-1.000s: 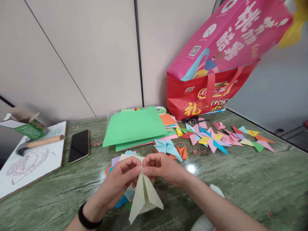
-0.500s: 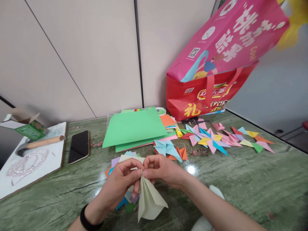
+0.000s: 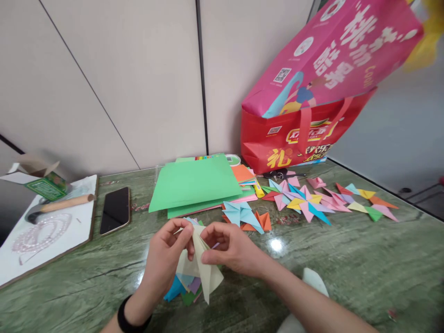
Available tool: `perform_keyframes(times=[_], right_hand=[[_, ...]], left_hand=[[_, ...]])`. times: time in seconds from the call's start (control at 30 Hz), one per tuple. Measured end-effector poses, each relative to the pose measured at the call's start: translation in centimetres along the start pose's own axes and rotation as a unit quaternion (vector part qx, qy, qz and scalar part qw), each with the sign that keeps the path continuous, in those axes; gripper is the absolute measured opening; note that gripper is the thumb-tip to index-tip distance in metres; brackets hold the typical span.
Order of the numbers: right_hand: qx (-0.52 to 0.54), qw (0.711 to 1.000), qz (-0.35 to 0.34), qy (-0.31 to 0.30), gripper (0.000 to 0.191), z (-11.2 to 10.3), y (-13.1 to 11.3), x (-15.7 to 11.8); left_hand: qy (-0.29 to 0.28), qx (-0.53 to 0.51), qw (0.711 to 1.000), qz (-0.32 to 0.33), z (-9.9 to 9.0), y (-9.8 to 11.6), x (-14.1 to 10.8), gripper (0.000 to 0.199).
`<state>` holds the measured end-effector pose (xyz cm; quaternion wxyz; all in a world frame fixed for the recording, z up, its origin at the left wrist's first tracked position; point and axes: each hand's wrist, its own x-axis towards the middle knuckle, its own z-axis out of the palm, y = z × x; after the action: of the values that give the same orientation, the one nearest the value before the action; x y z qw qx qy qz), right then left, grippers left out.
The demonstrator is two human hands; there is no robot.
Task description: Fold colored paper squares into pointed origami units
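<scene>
A pale cream sheet of origami paper (image 3: 205,273), creased into pleats, hangs between my two hands above the table. My left hand (image 3: 169,249) pinches its upper tip between thumb and forefinger. On the right side of the paper, my right hand (image 3: 229,247) grips a fold with thumb and fingers. Beneath lies a loose pile of coloured paper squares (image 3: 189,287), partly hidden by the hands. Just behind are a light blue folded paper piece (image 3: 241,214) and an orange folded piece (image 3: 262,222).
Green sheets (image 3: 194,182) lie at the back, with a yellow glue stick (image 3: 258,188) beside them. Folded paper stars (image 3: 305,201) spread rightward below scissors (image 3: 280,174) and a red bag (image 3: 263,143). A phone (image 3: 115,210) and a white board (image 3: 74,243) are at left.
Both hands have shifted their hold on the cream paper. Its pleats have turned and drawn narrower, and the left hand has moved slightly left and up.
</scene>
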<state>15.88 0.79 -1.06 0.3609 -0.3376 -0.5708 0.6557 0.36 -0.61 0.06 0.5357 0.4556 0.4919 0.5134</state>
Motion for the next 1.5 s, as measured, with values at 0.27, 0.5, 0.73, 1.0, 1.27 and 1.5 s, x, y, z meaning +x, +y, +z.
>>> perform_keyframes(times=[0.27, 0.5, 0.73, 1.0, 1.27, 1.5], right_hand=[[-0.126, 0.984, -0.075, 0.103, 0.009, 0.29, 0.12, -0.21], [-0.154, 0.981, -0.091, 0.075, 0.011, 0.21, 0.02, -0.30], [-0.155, 0.977, -0.076, 0.126, 0.012, 0.23, -0.09, -0.39], [-0.238, 0.934, -0.198, 0.178, 0.013, 0.17, 0.07, -0.56], [-0.236, 0.903, -0.298, 0.202, 0.007, 0.06, 0.01, -0.60], [-0.226, 0.913, -0.297, 0.165, 0.020, 0.23, 0.03, -0.65]], left_hand=[[-0.011, 0.018, 0.999, 0.040, -0.39, -0.05, 0.07, 0.013], [-0.007, -0.009, 1.000, 0.025, -0.42, 0.08, -0.07, 0.005], [0.002, -0.023, 0.998, 0.061, -0.31, 0.15, -0.06, 0.003], [-0.015, -0.034, 0.996, 0.077, -0.45, 0.11, -0.15, 0.005], [-0.035, -0.045, 0.997, 0.060, -0.03, 0.59, -0.25, 0.006], [-0.045, -0.071, 0.996, 0.029, -0.05, 0.40, -0.11, 0.010]])
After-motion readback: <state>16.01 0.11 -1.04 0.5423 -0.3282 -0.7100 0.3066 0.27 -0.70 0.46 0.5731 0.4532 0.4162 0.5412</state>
